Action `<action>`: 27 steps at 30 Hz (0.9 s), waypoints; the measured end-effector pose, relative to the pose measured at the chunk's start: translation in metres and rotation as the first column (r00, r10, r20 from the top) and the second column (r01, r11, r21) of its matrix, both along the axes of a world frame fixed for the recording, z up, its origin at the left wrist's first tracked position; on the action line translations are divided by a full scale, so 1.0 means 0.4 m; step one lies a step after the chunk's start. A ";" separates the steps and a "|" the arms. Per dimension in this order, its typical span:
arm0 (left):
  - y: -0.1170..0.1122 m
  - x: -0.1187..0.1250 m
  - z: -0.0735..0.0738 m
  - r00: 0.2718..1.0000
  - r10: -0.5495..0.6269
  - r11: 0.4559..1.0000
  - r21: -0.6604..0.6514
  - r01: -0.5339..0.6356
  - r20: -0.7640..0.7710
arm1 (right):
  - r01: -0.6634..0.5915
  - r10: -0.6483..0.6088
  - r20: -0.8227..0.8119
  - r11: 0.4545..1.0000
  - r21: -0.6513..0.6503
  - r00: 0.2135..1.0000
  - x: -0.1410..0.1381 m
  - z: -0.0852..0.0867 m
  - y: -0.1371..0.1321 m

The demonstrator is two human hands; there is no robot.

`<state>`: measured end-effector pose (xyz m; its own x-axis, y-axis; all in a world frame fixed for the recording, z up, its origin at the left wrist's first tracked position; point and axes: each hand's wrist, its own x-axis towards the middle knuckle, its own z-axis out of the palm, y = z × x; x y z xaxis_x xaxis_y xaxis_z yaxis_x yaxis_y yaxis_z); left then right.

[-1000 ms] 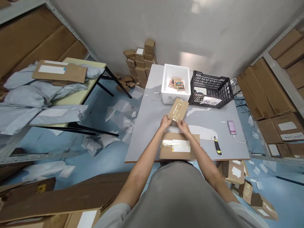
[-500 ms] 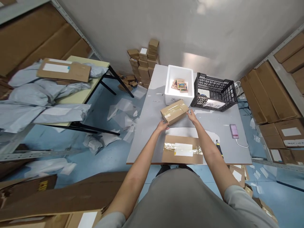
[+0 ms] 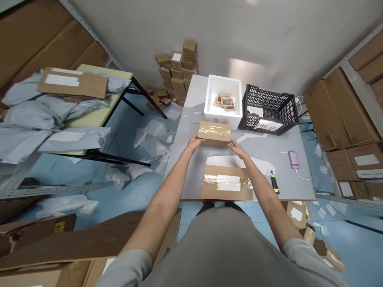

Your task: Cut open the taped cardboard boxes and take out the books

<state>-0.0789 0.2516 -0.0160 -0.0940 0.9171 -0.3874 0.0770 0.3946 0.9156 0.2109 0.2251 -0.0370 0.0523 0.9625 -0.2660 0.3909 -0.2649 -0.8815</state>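
A small taped cardboard box (image 3: 214,132) lies square on the grey table (image 3: 191,167), just in front of the white foam box (image 3: 223,102). My left hand (image 3: 194,142) grips its left end and my right hand (image 3: 235,146) grips its right end. A flat brown parcel with a white label (image 3: 227,183) lies at the table's near edge, between my forearms.
A black plastic crate (image 3: 269,109) stands right of the foam box. A utility knife (image 3: 274,182) and a phone on a cable (image 3: 293,159) lie on the right. Stacked small cartons (image 3: 178,73) stand behind. Grey mailer bags (image 3: 44,115) cover the left table.
The small box was turned from a tilted, angled hold to lying level and square in front of the foam box. My hands moved apart to its two ends.
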 end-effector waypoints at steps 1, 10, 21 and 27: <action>-0.008 -0.001 0.004 1.000 0.006 1.000 0.005 -0.006 -0.004 | 0.029 -0.028 0.025 0.999 -0.018 0.999 0.027 0.004 -0.005; -0.407 -0.035 -0.090 0.998 0.042 0.996 -0.071 -0.046 -0.050 | 0.474 -0.330 0.512 0.862 -0.179 0.793 0.533 -0.007 -0.336; -0.637 0.068 -0.128 0.993 0.053 0.997 -0.058 -0.059 -0.104 | 0.460 -0.049 0.772 0.826 -0.325 0.634 0.643 -0.120 -0.632; -0.655 0.093 -0.147 0.993 0.046 0.998 0.055 -0.040 -0.106 | 0.370 -0.025 0.760 0.884 -0.287 0.649 0.603 -0.110 -0.594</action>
<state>-0.0419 -0.0103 -0.0748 -0.1723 0.9300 -0.3246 0.1597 0.3516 0.9224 0.4523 -0.0125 -0.0810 0.5670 0.7249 -0.3912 0.7416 -0.6560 -0.1405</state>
